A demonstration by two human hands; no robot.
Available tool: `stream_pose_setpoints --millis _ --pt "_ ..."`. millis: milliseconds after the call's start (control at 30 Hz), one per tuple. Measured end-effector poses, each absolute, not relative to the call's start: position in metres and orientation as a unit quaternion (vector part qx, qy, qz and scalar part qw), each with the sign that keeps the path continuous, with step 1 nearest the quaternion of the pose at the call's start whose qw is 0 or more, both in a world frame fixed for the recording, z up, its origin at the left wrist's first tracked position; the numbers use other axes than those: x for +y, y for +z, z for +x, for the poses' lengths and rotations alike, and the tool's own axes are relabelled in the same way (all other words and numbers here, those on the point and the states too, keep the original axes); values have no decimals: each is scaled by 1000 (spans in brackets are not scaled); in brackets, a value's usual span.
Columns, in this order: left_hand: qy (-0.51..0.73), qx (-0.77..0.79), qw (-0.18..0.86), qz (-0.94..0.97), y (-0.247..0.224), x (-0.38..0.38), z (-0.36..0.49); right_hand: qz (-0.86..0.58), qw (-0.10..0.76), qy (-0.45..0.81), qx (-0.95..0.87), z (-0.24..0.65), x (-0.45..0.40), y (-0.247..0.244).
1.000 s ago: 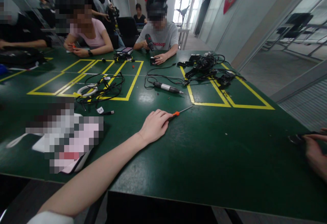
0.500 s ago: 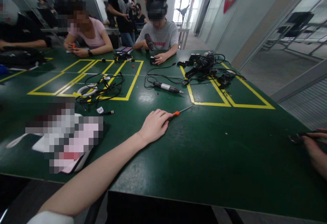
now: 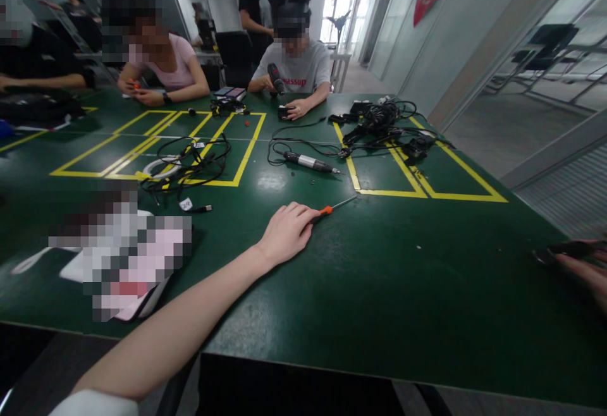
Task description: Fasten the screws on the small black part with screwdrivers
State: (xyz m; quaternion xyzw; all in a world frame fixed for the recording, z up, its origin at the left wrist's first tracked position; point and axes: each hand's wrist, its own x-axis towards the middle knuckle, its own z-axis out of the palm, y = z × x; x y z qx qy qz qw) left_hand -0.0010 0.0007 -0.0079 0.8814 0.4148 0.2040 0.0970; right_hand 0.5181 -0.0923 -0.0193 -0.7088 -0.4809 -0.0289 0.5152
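My left hand (image 3: pixel 287 232) rests palm down on the green table, fingers closed round the handle of a screwdriver (image 3: pixel 326 211). The orange front of its handle shows past my fingers, and its thin metal shaft points to the far right. At the right edge of the view is my right hand (image 3: pixel 585 274), partly cut off and blurred. Its fingers are on a dark, flat-looking object (image 3: pixel 552 253) whose kind I cannot make out. Beyond my left hand lies a black and silver pen-shaped power tool (image 3: pixel 308 162) with a cord.
Tangled black cables (image 3: pixel 379 119) lie at the back right, more cables (image 3: pixel 199 160) at the left. Yellow tape (image 3: pixel 393 193) marks the table (image 3: pixel 379 315). A pink-covered item (image 3: pixel 152 258) lies left of my forearm. Across the table, a person (image 3: pixel 303 62) holds a power drill (image 3: pixel 275 78).
My left hand and the screwdriver have stayed put. My right hand and the dark object have shifted slightly left. The person standing in the background has moved right.
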Motion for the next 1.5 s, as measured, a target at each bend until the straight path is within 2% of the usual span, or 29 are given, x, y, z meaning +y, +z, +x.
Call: stream_pose_setpoints --millis 233,567,867,1500 --pt "200 416 97 882 -8 1 0 -772 523 43 -360 479 -90 3" --pt "200 417 97 881 -9 1 0 -760 548 58 -346 466 -90 6" --pt "202 415 94 882 -8 1 0 -765 545 57 -340 476 -89 1" --pt "200 416 92 882 -8 2 0 -799 523 79 -286 437 -90 26"
